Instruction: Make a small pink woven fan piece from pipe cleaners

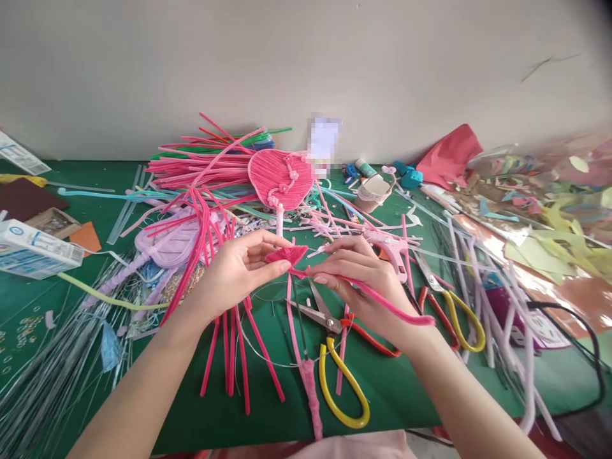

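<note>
A small folded piece of deep pink pipe cleaners (pixel 295 254), roughly triangular, is pinched between the thumb and fingers of my left hand (pixel 229 271). From its lower tip a hot-pink pipe cleaner (pixel 394 308) runs to the right, and my right hand (pixel 366 274) grips it between thumb and fingers; its loose end lies across my wrist. Below my hands, yellow-and-red-handled scissors (pixel 331 325) lie with their blades apart. Beside them is a pink wrapped stem (pixel 310 392). Loose pink pipe cleaners (pixel 232 357) hang down near my left wrist.
Behind my hands stands a pink heart-shaped fan (pixel 275 178) beside a bundle of pink pipe cleaners (pixel 201 166). A lilac fan (pixel 167 239) and thin wires (pixel 71 357) lie left. More scissors (pixel 444 299) and paper scraps (pixel 549 236) lie right on the green table (pixel 406 395).
</note>
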